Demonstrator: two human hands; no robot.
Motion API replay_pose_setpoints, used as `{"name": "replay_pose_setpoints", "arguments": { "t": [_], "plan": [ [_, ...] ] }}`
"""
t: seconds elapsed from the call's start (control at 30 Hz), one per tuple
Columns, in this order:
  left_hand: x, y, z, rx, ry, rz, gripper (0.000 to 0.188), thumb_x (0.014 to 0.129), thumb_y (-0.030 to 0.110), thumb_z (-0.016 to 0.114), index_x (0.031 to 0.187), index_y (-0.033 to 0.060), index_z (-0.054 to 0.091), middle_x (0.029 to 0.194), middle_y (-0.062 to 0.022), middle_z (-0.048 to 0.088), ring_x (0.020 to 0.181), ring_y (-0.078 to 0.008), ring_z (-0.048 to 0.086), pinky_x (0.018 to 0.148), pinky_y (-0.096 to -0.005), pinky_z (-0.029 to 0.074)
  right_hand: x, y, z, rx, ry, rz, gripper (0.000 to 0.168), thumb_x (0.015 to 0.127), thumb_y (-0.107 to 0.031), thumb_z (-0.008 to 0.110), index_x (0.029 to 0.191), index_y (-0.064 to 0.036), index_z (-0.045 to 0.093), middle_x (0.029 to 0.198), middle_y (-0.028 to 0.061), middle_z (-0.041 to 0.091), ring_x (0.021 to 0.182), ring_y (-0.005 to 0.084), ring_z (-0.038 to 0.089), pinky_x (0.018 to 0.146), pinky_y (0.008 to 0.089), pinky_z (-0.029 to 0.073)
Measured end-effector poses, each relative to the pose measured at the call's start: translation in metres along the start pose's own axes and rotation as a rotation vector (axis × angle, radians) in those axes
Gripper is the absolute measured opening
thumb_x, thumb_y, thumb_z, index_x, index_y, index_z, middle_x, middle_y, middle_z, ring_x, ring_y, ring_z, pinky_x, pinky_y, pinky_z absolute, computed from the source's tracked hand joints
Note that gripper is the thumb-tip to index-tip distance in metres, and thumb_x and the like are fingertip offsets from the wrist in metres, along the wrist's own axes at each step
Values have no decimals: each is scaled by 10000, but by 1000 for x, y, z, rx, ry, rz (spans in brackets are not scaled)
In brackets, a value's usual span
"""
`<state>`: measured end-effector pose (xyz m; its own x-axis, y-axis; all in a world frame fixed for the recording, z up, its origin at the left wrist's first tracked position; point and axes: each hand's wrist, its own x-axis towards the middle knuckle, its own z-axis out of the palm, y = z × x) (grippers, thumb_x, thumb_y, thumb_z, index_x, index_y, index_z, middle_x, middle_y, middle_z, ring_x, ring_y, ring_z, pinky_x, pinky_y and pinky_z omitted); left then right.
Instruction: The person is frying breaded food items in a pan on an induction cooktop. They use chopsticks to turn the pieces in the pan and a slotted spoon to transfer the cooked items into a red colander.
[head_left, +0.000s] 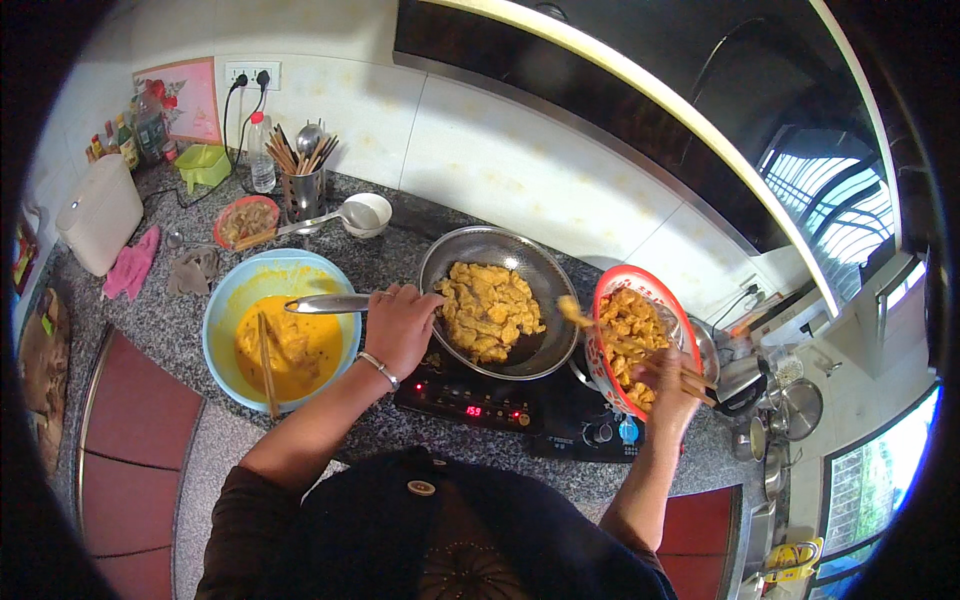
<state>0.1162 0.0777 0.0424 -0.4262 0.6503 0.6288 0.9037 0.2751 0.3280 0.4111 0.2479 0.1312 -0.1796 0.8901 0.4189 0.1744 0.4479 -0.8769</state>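
My left hand (400, 330) grips the metal handle (328, 303) of a steel wok (501, 367) on the induction cooker (469, 409). Golden battered pieces (491, 307) lie in a cluster inside the wok. Long chopsticks (626, 343), partly blurred, are held in my right hand (670, 386) above a red-rimmed enamel basin (686, 319). A yellowish piece (571, 307) appears at the chopstick tips, between wok and basin. Browned fried pieces (634, 322) fill much of the basin. Left of my left hand, a light-blue bowl (214, 352) contains yellow batter (300, 352) and another pair of chopsticks (266, 367).
Behind the bowl stand a steel utensil holder (304, 195), a white bowl (379, 225) with a ladle (360, 215) across it, and a small red dish of food (247, 219). A kettle (741, 382) and several pots (799, 409) crowd the right side. The range hood (570, 67) overhangs.
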Motion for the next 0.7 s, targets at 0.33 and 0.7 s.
{"name": "replay_pose_setpoints", "arguments": {
  "t": [0.33,0.7],
  "plan": [
    [-6,-9,0,-14,-19,-52,189,763,129,632,945,180,614,834,-33,582,853,-258,569,771,-423,389,1,30,21,-116,-2,-129,251,942,-213,539,951,31,600,759,111,642,628,180,651,554,274,545],
    [-17,-39,3,77,-142,-176,200,762,206,669,961,204,648,918,-41,577,984,-274,527,833,-448,389,48,133,143,124,-256,169,190,917,-158,566,940,28,593,725,107,648,590,168,642,520,278,534]
  ]
}}
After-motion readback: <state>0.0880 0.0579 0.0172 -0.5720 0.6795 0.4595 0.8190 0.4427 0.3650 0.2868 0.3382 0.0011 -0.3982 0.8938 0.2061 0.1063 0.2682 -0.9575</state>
